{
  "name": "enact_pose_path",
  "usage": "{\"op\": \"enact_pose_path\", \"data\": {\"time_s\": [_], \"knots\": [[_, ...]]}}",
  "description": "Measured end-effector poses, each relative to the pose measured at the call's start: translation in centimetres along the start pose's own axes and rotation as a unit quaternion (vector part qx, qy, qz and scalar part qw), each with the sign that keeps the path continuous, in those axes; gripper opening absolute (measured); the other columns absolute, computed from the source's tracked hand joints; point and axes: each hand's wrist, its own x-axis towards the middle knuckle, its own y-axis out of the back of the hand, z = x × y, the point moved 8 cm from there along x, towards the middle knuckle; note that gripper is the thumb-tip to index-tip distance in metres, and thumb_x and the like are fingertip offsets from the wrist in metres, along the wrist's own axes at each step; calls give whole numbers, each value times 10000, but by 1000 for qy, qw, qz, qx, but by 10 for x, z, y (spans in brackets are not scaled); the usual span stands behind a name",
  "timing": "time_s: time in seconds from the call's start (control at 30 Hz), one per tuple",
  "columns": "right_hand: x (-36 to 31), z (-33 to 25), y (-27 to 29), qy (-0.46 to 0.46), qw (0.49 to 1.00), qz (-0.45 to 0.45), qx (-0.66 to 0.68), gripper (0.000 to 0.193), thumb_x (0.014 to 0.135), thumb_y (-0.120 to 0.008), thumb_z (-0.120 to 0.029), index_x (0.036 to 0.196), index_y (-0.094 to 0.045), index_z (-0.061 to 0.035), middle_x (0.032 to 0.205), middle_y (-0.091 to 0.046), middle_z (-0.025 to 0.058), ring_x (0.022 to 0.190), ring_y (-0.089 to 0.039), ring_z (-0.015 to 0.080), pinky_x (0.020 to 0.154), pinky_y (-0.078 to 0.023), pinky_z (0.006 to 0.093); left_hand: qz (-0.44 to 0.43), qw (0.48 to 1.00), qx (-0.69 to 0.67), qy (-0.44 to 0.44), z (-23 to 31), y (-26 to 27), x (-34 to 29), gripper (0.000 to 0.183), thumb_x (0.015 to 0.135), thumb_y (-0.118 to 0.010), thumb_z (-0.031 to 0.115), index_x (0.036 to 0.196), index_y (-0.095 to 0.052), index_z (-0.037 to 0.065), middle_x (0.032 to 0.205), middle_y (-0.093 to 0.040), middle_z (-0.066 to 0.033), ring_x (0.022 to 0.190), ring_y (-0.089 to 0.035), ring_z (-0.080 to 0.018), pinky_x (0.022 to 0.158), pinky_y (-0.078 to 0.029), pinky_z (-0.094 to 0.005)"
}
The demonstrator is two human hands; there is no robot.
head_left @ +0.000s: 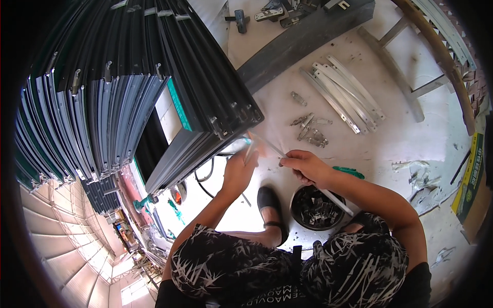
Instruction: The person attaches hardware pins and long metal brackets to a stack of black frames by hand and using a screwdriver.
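My right hand (307, 167) is closed around a long, narrow, pale metal strip (336, 201). The strip slants from beside the corner of the stacked dark frames (197, 77) down past my right wrist, over a black bucket. My left hand (240, 168) is closed near the strip's far end, just below that corner. Something thin and pale shows at its fingertips, but glare and blur hide what it is. The black bucket (292, 208), holding many small dark and shiny metal pieces, stands on the floor by my right knee.
Several pale metal bars (343, 92) lie ahead on the right, beside loose metal fittings (311, 131). A long dark profile (308, 43) crosses behind them. At the right stand a wooden frame (395, 66) and a yellow-green carton (470, 179). A green object (349, 172) lies behind the bucket.
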Motion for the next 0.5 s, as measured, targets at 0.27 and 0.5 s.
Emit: {"op": "enact_pose_path", "data": {"time_s": [0.27, 0.5], "knots": [[21, 9, -8, 62, 995, 17, 80, 258, 880, -599, -346, 867, -580, -89, 501, -423, -11, 362, -341, 78, 338, -220, 237, 43, 989, -110, -89, -2, -11, 22, 487, 951, -489, 234, 1383, -386, 34, 708, -509, -9, 676, -478, -93, 658, -420, -250], [30, 20, -16, 77, 988, 25, 134, 296, 858, -637, -362, 814, -565, -78, 483, -425, -9, 338, -329, 78, 324, -219, 237, 40, 989, -122, -70, -4, -18, 28, 516, 943, -487, 251, 1357, -373, -34, 690, -539, -77, 667, -517, -143, 671, -437, -263]]}}
